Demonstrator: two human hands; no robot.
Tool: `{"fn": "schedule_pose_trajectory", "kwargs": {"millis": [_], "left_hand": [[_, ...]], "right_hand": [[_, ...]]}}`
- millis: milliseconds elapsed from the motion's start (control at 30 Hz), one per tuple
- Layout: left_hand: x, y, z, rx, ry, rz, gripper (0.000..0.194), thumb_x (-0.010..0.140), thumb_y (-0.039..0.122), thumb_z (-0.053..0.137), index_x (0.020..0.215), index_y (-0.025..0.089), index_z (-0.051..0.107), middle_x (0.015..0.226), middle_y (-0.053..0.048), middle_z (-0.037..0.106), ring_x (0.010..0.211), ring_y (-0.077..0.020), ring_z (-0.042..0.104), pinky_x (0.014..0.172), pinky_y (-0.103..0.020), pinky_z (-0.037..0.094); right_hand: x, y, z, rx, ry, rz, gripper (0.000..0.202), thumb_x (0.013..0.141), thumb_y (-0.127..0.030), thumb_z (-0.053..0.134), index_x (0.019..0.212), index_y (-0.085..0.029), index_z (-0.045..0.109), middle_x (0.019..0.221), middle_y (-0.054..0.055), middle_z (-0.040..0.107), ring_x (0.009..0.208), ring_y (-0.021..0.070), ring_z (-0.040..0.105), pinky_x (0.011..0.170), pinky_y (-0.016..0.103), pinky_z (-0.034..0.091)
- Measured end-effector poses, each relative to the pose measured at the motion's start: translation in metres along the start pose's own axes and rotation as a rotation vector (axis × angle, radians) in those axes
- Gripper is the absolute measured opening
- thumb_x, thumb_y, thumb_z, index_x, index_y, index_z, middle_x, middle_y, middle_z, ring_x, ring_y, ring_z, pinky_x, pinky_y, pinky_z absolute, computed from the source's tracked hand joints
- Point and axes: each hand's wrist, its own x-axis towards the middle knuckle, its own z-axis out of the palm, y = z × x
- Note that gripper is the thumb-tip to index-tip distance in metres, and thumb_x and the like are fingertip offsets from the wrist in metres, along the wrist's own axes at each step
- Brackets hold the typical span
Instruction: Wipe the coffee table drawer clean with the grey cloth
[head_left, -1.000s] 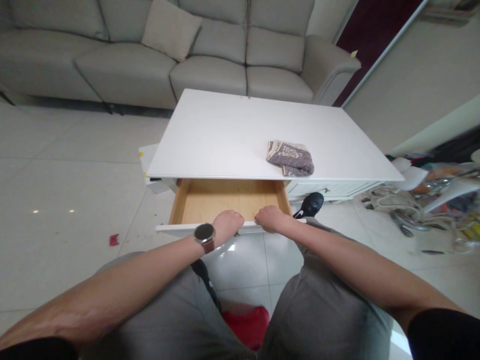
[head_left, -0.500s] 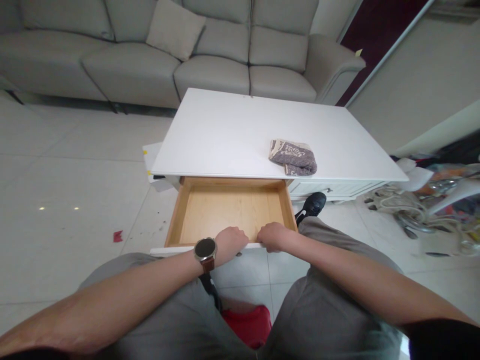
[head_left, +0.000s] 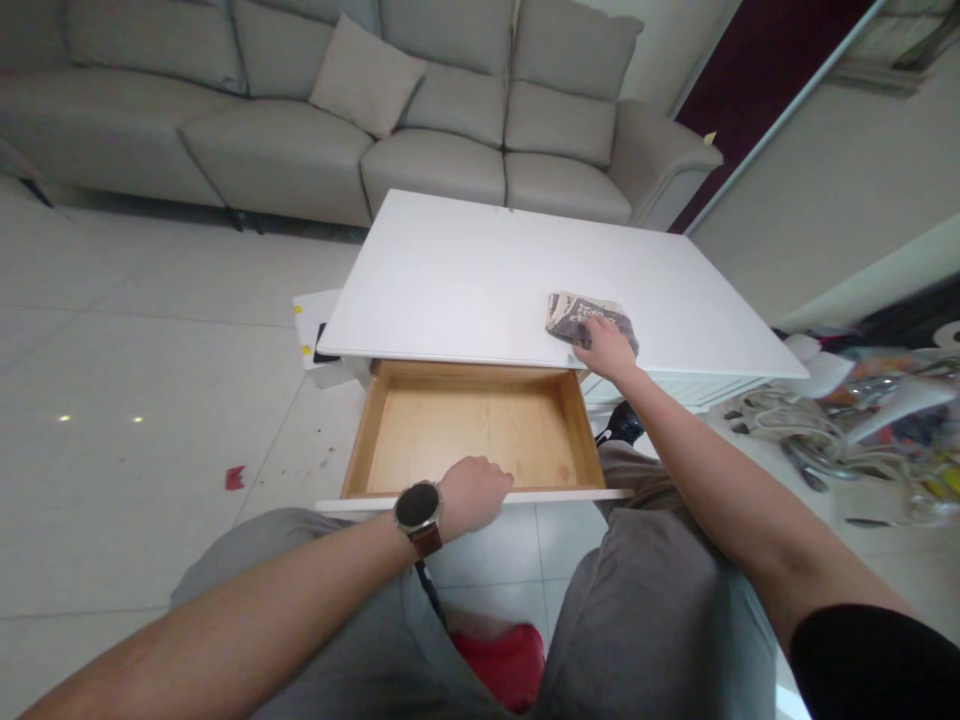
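A wooden drawer (head_left: pixel 465 425) is pulled out from the white table (head_left: pixel 480 280), with nothing visible inside. My left hand (head_left: pixel 474 494), with a watch on its wrist, is closed over the middle of the drawer's white front edge. Near the table's front edge lies a folded grey and cream towel (head_left: pixel 574 308). My right hand (head_left: pixel 604 347) rests on the towel's front part, its fingers curled onto the cloth and partly covering it.
Behind the table stands a grey sofa (head_left: pixel 285 140) with a cushion (head_left: pixel 367 75). A white box (head_left: pixel 319 325) sits on the floor left of the table. Cables and bags (head_left: pixel 795 425) lie at the right. Something red (head_left: pixel 504 662) is between my legs.
My right hand has left the drawer's front edge and moved up and right onto the towel. My left hand remains on the drawer front. The view has shifted slightly.
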Motion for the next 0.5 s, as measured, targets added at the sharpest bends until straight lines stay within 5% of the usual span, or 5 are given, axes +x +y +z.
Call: {"fn": "schedule_pose_trajectory", "kwargs": {"millis": [167, 333, 500], "left_hand": [[0.000, -0.003, -0.004, -0.019, -0.002, 0.004, 0.019, 0.091, 0.025, 0.068, 0.105, 0.015, 0.076, 0.101, -0.019, 0.080, 0.100, -0.0321, 0.077, 0.083, -0.041, 0.061], [-0.007, -0.002, -0.008, -0.049, -0.032, 0.013, 0.020, 0.093, 0.026, 0.065, 0.106, 0.015, 0.075, 0.102, -0.019, 0.080, 0.100, -0.0332, 0.077, 0.081, -0.041, 0.060], [-0.013, -0.009, -0.014, -0.105, 0.015, 0.004, 0.026, 0.091, 0.029, 0.067, 0.114, 0.017, 0.072, 0.104, -0.017, 0.080, 0.100, -0.0339, 0.076, 0.080, -0.041, 0.058]], "right_hand": [[0.016, 0.009, 0.014, -0.056, -0.084, 0.112, 0.070, 0.092, -0.045, 0.061, 0.150, -0.010, 0.046, 0.146, 0.027, 0.055, 0.134, 0.0414, 0.051, 0.110, 0.056, 0.041], [0.012, 0.022, 0.008, -0.162, -0.242, -0.071, 0.097, 0.075, -0.043, 0.082, 0.158, -0.015, 0.039, 0.150, 0.027, 0.049, 0.135, 0.0428, 0.048, 0.106, 0.052, 0.044], [-0.001, 0.015, 0.004, -0.191, -0.146, -0.066, 0.065, 0.082, -0.024, 0.067, 0.145, -0.015, 0.052, 0.136, 0.023, 0.061, 0.123, 0.0359, 0.058, 0.097, 0.042, 0.048]]}}
